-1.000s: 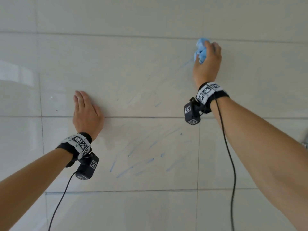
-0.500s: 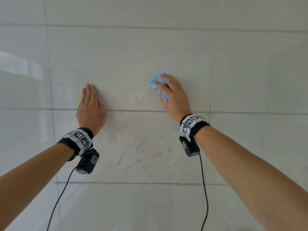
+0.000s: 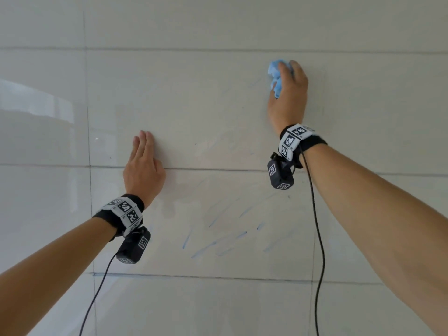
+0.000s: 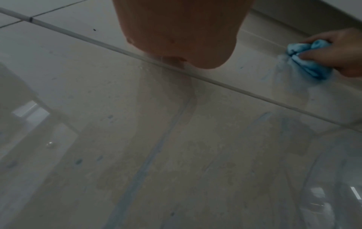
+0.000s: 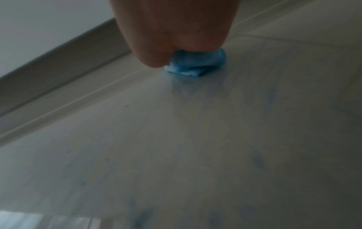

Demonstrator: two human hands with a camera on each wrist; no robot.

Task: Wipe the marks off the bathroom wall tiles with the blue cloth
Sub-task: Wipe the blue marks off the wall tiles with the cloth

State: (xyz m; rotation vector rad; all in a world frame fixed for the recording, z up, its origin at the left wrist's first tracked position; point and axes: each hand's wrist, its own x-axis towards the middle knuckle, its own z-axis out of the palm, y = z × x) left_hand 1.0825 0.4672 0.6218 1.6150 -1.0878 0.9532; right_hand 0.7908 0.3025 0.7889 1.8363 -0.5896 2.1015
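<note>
1. The right hand (image 3: pixel 289 98) is high up on the wall tiles (image 3: pixel 194 105), with its fingers pointing up.
2. Its grip is curled round one blue cloth (image 3: pixel 276 77), bunched into a small wad.
3. The blue cloth pokes out on the left side of the right hand, between thumb and fingers. The wad is longer up and down than side to side.
4. In the right wrist view the blue cloth (image 5: pixel 195 63) touches the tile, squashed under the right hand (image 5: pixel 176 27).
5. The left wrist view shows the blue cloth (image 4: pixel 307 58) from the side, pressed on the wall, with the right hand (image 4: pixel 336 51) wrapped round it.
6. The left hand (image 3: pixel 144 173) lies flat on the wall, lower down and well apart from the right hand. Its fingers are straight, close together and point up. It holds nothing.
7. The left hand sits across a straight grout line (image 3: pixel 218 169) that runs side to side.
8. Blue marks (image 3: pixel 213 243) are on the tile below that line, between the two arms. They are thin, slanted streaks, going up to the right. I can count about five clear ones; fainter smears are too pale to count.
9. There are two wrist bands (image 3: pixel 126 212), one on each arm, each with a small black camera and one black cable (image 3: pixel 317 238) hanging down.
</note>
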